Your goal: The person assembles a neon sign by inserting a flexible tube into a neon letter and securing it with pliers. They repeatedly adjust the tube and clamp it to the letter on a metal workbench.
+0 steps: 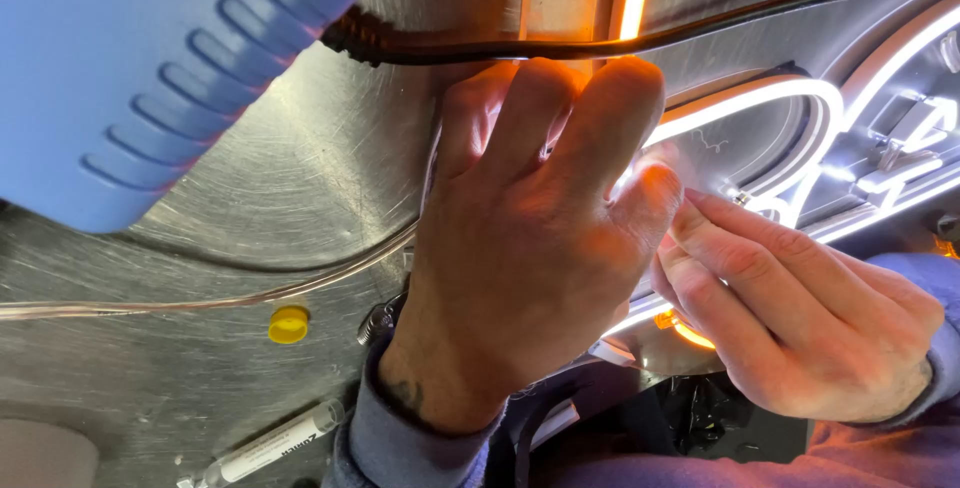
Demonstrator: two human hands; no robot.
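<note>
Both hands' grip pinches a glowing light strip (745, 103) over scratched metal bench (300, 178).

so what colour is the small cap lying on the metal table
Yellow: the small cap shows best in the head view, left of the left hand.

A blue ribbed plastic housing (120, 58) is filling the upper left. A yellow cap (288, 324) is lying on the scratched metal worktop (300, 178), a clear tube (275, 442) is resting below it, and a black cable (520, 48) is running across the top.
</note>
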